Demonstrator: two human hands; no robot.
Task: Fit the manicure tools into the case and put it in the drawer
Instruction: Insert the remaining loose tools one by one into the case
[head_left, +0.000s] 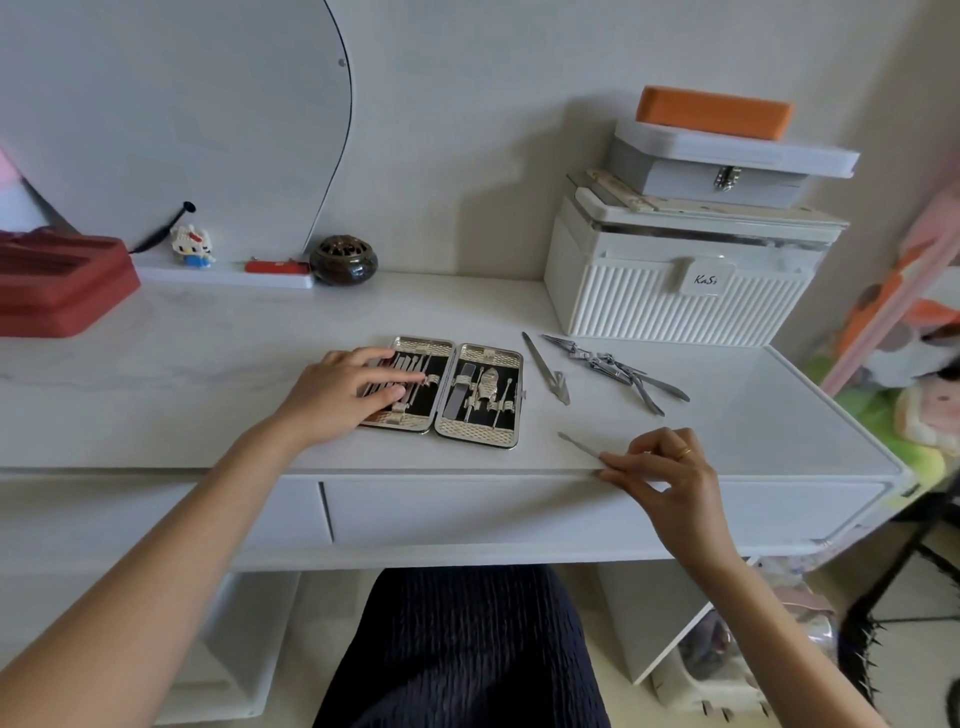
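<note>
On the white dressing table (208, 364), the manicure case (451, 391) lies open and flat, its two halves side by side near the front edge. The left hand (343, 395) rests on the case's left half, fingers straight and slightly spread, pressing the tools already seated there. The right hand (660, 473) sits at the table's front edge, to the right of the case, thumb and forefinger pinching the near end of a slim metal tool (579, 447).

Key relation: the pinched tool's long axis runs diagonally, its free tip aimed up and left toward the case's right half; the case lies left of the right hand, a short way off. The right hand is the nearer one to that half. The slots run roughly front to back, so the tool would, in my judgement, need turning to align.

Loose tools (613, 366) and a separate file (545, 371) remain on the table right of the case, unpacked. The drawer (519, 512) below the edge is closed. Task judged partly complete.
</note>
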